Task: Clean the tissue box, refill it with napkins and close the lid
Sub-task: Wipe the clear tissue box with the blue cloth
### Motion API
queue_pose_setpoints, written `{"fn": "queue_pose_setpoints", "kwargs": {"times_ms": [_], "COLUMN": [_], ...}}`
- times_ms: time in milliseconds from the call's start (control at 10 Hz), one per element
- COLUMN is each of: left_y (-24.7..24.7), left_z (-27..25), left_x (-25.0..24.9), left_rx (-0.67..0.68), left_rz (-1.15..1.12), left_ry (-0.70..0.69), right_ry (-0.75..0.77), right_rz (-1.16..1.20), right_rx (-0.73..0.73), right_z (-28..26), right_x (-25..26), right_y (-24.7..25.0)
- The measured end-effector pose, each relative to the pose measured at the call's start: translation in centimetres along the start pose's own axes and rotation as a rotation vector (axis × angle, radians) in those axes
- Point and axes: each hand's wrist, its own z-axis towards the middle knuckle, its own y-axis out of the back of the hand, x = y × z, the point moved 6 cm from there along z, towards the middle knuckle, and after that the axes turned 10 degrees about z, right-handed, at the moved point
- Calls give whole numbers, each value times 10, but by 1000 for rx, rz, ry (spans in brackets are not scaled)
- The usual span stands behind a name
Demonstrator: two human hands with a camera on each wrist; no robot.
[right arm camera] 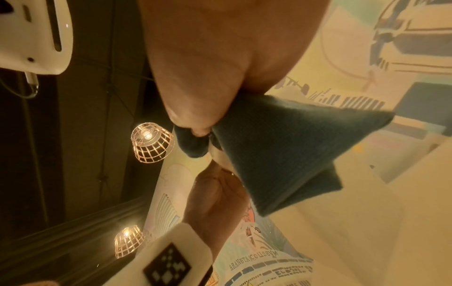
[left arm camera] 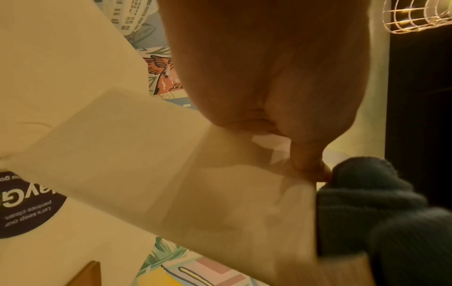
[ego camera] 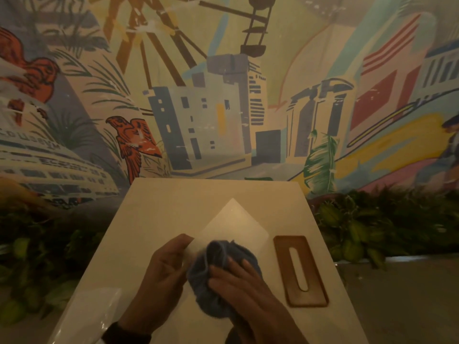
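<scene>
A frosted translucent tissue box [ego camera: 236, 224] stands tilted on one corner on the white table [ego camera: 161, 202], without its lid. My left hand [ego camera: 164, 276] pinches its near-left wall; the left wrist view shows the thumb and fingers of that left hand [left arm camera: 281, 77] on the edge of the box [left arm camera: 146, 154]. My right hand [ego camera: 243, 286] grips a bunched blue cloth [ego camera: 218, 254] and presses it against the box at its near end. In the right wrist view the right hand [right arm camera: 208, 58] pinches the cloth [right arm camera: 293, 145]. The wooden lid [ego camera: 299, 269], with a long slot, lies flat to the right.
A clear plastic pack [ego camera: 99, 311] lies at the table's near-left corner. A dark round label [left arm camera: 26, 205] shows in the left wrist view. Leafy plants [ego camera: 385, 224] line both sides below a painted wall. Wire lamps [right arm camera: 151, 143] hang overhead.
</scene>
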Motion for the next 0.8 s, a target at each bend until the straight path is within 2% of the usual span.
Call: {"fn": "queue_pose_setpoints", "kwargs": {"times_ms": [100,200,300,400,500,600,700,800], "left_y": [-2,-1,2,6,6,5,4,3], "left_z": [3,5,5,4,3,1,-1,-4], "left_x": [-1,1,1,2,1,2,1,1], "left_rx": [-12,-36,-40,-52,-62,-64,-72,-59], "left_rz": [43,56,54,25,-16,-63,-129,-213], "left_ry": [-4,-2,10,26,32,55,96,131], "right_ry": [-93,-222,-270,-542,-609,-787,-875,-969], "right_rz": [14,179,179,128,221,352,427,394], "right_rx": [-36,-220,-470,-589,-604,-383,-175,-167], "right_z": [-14,-17,-31,-40,-50,-31,-4,1], "right_x": [-18,-13,-2,-23,-35,-37,-26,-28], "right_y": [3,19,42,61,53,37,33,28]}}
